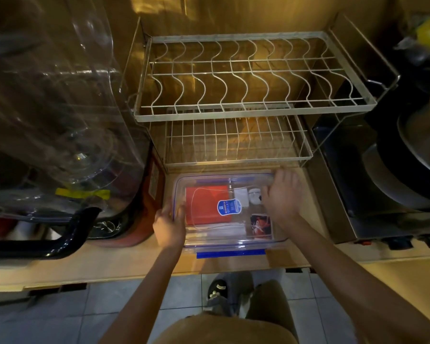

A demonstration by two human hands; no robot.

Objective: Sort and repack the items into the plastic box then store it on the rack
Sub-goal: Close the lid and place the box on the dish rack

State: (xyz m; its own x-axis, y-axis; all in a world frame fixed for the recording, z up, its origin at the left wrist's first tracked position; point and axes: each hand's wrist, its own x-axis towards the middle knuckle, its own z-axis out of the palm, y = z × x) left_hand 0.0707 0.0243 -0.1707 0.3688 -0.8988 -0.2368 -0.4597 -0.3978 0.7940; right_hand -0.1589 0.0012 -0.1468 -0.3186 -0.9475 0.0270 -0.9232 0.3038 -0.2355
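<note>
Plastic box sits lidded on the wooden counter, directly in front of the wire rack and just below its lower shelf. Long axis runs left-right, parallel to the rack's front edge; blue clip on the near long side faces the person. Inside, through the clear lid: red flat item, white cable, small white pieces, a printed card. Packing looks finished, storing step in hand.

Left hand grips the left short end, fingers curled over the rim. Right hand lies on the lid near the far right corner, fingers spread and mostly flat, reaching toward the back rim; whether any finger hooks the edge, cannot tell.

Key relation: rack lies straight ahead of and above the box, both hands at opposite ends of the long axis, so a lift-and-push forward keeps the box aligned with the shelf. Left hand has the firmer hold; right likely needs to shift to the end wall before lifting. Lower shelf gap looks tight under the upper tier, so the top tier may be the easier spot
</note>
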